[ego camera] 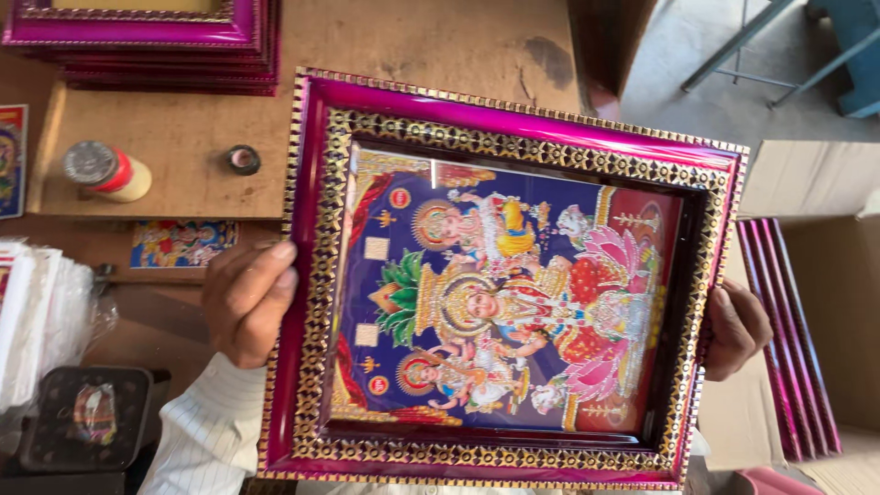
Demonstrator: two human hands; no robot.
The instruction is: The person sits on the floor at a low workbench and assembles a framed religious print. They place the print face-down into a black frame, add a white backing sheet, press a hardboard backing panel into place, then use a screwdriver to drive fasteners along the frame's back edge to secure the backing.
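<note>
The left hand has its fingers curled over the left rail of the framed religious picture, thumb to the front, gripping it firmly. The right hand clasps the opposite rail, fingers wrapped round the edge with most of them hidden behind the moulding. Between the two hands the piece is held up off the bench, face toward the camera and turned on its side, so the printed figures lie sideways.

Condition of the piece: magenta moulding with a gold patterned inner border, print seated in the opening, glazing in place judging by the streak of glare across it. It appears fully assembled; what the back looks like cannot be told.

Surroundings: a stack of like magenta frames rests at the far end of the wooden bench. A bottle with a red band lies on its side near a small roll of tape. A loose print lies on the bench's near edge. More frames stand on edge in a cardboard box at the right.
</note>
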